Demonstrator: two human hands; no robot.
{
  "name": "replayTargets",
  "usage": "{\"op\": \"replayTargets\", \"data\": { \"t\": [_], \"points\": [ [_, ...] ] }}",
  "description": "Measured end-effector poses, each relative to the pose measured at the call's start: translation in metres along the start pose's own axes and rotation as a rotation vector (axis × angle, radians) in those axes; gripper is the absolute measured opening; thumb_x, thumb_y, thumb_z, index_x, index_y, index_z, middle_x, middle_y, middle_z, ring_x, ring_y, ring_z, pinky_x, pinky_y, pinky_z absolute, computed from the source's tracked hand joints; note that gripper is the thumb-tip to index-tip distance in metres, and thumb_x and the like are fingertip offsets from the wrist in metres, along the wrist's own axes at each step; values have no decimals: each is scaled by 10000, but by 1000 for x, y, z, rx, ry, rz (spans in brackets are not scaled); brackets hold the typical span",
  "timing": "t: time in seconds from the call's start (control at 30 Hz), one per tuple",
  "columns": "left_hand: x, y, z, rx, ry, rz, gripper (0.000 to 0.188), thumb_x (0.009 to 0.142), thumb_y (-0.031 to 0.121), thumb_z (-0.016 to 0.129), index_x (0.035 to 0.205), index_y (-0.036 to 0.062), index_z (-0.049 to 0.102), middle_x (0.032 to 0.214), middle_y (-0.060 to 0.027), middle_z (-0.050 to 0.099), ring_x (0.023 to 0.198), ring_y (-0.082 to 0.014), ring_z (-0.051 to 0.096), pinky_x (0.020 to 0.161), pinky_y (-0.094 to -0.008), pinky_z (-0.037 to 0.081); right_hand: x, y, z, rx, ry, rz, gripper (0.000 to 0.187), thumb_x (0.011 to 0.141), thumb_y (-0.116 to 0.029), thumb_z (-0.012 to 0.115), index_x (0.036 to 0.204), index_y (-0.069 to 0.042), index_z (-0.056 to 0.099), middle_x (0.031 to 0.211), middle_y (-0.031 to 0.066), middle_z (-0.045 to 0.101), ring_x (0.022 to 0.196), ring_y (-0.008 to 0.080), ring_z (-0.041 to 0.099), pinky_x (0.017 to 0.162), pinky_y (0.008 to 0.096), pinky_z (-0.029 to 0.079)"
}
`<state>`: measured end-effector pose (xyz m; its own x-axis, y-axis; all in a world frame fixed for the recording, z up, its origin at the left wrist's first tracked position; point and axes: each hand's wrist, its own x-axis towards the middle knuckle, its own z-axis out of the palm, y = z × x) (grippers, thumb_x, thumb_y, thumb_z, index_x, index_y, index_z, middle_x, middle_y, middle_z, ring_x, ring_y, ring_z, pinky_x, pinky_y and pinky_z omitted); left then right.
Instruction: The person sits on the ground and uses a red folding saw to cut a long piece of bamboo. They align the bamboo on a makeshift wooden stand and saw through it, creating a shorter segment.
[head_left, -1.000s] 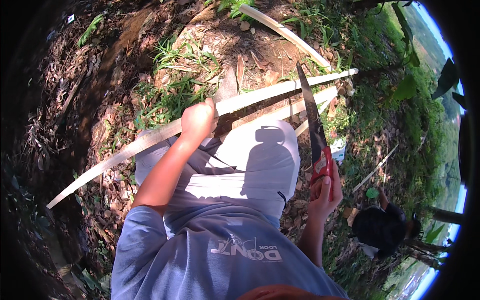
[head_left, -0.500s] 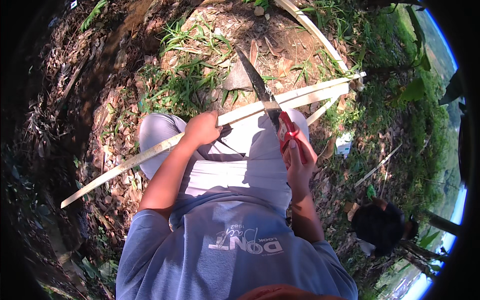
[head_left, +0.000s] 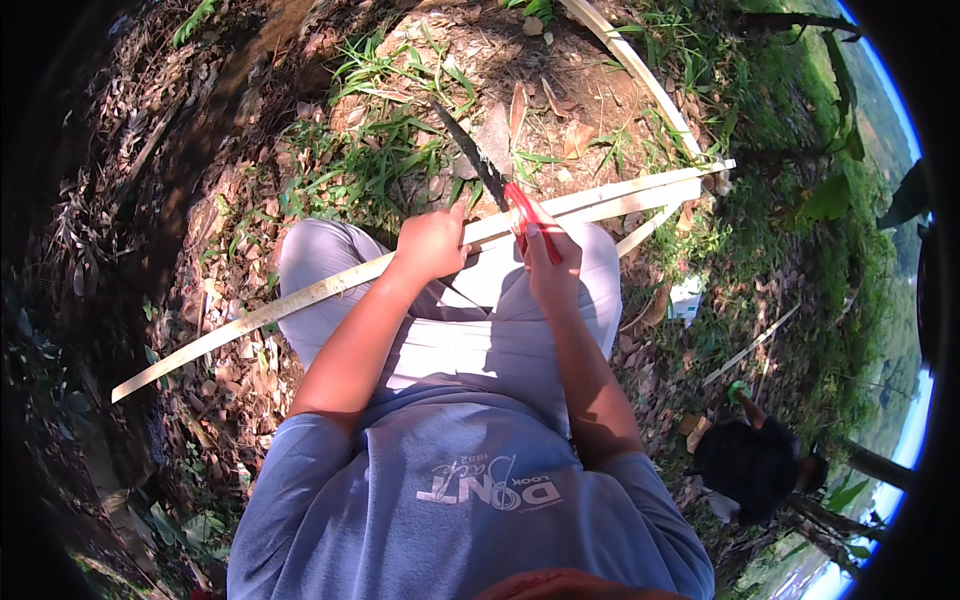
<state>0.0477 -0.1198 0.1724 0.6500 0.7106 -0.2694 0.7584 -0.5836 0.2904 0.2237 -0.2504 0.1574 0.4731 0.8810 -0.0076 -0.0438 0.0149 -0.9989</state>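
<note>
A long pale strip of split bamboo (head_left: 250, 322) lies slantwise across my lap, over my crossed legs. My left hand (head_left: 432, 243) is closed round it near the middle, thumb along the strip. My right hand (head_left: 553, 258) grips the red handle of a hand saw (head_left: 475, 155). Its dark blade points forward and left, beyond the strip, and the handle crosses above the strip. Whether the saw touches the bamboo I cannot tell. A second, wider pale strip (head_left: 640, 198) lies just under the first on the right.
Another pale strip (head_left: 640, 70) curves over the ground ahead. Grass tufts (head_left: 370, 150), dry leaves and a flat stone (head_left: 492, 140) lie before my knees. To the right are a white packet (head_left: 685, 298), a thin stick (head_left: 750, 345) and another person (head_left: 745, 465) in dark clothing.
My right hand and the saw have moved left and forward, bringing the handle over the strip. My left hand has slid slightly right.
</note>
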Motion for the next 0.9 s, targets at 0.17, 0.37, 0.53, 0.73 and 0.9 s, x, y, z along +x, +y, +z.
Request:
{"op": "replayTargets", "data": {
  "t": [0.17, 0.37, 0.53, 0.73, 0.9],
  "points": [
    [20, 0, 26, 52, 16, -12, 380, 887, 300, 816, 1103, 8, 703, 969, -192, 799, 908, -379, 797, 798, -501, 636, 3, 19, 3, 120, 44, -24, 297, 1103, -100, 626, 1353, 41, 700, 797, -34, 612, 670, 27, 494, 601, 218, 415],
    [21, -1, 36, 65, 5, -3, 272, 891, 277, 798, 1013, 38, 755, 930, -192, 802, 903, -385, 800, 815, -498, 639, 9, 35, 3, 109, 69, -20, 309, 1093, -83, 630, 1364, 34, 719, 782, -22, 636, 655, 30, 518, 584, 224, 426],
    [29, -4, 37, 30, -9, -64, 263, 878, 300, 817, 974, 56, 793, 964, -197, 809, 915, -381, 804, 840, -485, 645, 7, 28, 11, 71, 74, -34, 343, 1087, -77, 634, 1406, 24, 707, 778, -23, 633, 653, 29, 516, 590, 221, 427],
    [32, 2, 28, -8, -95, -179, 279, 886, 314, 818, 1002, 61, 838, 1020, -196, 817, 959, -379, 807, 871, -467, 649, -1, 21, 8, 68, 52, -3, 352, 1098, -89, 617, 1423, 22, 695, 790, -36, 621, 665, 28, 511, 598, 216, 419],
    [33, 1, 32, -3, -114, -197, 313, 893, 330, 825, 1035, 52, 838, 1063, -200, 815, 1001, -382, 802, 892, -471, 646, -20, -8, 9, 36, 105, 98, 334, 1114, -102, 604, 1412, 19, 694, 832, -29, 645, 692, 30, 529, 613, 213, 430]
  ]
}}
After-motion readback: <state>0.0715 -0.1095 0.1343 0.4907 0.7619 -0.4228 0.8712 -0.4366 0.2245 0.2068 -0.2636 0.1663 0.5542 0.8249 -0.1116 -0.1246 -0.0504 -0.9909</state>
